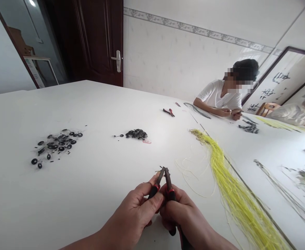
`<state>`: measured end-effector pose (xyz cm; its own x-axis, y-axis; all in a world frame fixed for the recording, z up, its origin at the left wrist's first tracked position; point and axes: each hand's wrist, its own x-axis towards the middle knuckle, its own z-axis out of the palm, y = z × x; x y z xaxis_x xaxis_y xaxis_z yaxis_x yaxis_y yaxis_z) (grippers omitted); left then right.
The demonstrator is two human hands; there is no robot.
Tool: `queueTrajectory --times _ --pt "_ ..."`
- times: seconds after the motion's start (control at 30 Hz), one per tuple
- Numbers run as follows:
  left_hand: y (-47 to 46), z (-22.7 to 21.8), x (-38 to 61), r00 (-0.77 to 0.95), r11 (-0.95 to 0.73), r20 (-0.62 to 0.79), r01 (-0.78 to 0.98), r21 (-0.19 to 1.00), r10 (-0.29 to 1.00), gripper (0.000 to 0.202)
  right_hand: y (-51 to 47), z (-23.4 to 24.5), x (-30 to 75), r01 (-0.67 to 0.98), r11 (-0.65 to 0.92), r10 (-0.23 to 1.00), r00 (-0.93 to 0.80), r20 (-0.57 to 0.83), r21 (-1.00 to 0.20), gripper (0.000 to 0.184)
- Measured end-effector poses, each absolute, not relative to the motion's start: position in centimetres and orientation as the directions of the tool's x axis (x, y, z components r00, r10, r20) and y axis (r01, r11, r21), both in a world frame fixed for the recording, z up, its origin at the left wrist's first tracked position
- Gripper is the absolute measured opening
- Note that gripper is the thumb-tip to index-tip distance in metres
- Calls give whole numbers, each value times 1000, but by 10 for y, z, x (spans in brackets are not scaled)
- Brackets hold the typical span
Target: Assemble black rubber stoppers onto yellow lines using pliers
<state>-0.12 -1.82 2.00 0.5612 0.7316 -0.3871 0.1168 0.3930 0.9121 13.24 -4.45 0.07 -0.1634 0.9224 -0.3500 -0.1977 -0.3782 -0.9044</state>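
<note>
My left hand (134,211) is closed around the black-and-red grip of one pair of pliers (161,176), its metal jaws pointing up and away from me. A second pair of pliers (168,180) is in my closed right hand (185,211), with dark handles showing below the palm. The two sets of jaws lean together and come close at their tips. Small dark bits and a thin yellowish strand show around the tips, too small to make out. My hands are side by side just above the white table (90,208).
Black discs with thin wires (61,142) lie in a loose pile at left, and a denser dark pile (137,134) sits mid-table. A yellow strand bundle (220,163) runs along my right. Red-handled pliers (169,112) lie farther back. A co-worker (217,95) sits across the table.
</note>
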Motion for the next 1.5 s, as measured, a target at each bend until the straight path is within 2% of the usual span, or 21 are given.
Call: queueTrajectory --times 0.43,0.77,0.93,1.33,1.5 --pt "-17 15 6 586 428 -368 39 903 722 30 -43 -7 133 -326 -435 895 -255 -365 -839 15" --pt "-16 4 6 579 438 -341 -31 899 741 28 -39 -14 132 -271 -376 905 -311 -289 -886 20" --pt "-18 4 9 498 485 -371 -117 867 784 26 -35 -10 130 -284 -368 907 -319 -275 -885 19" --pt "-16 18 9 524 474 -366 -82 877 769 31 -36 -19 133 -295 -329 909 -356 -217 -897 24" --pt "-16 9 6 555 448 -339 -69 891 759 30 -38 -15 132 -286 -314 917 -339 -211 -905 25"
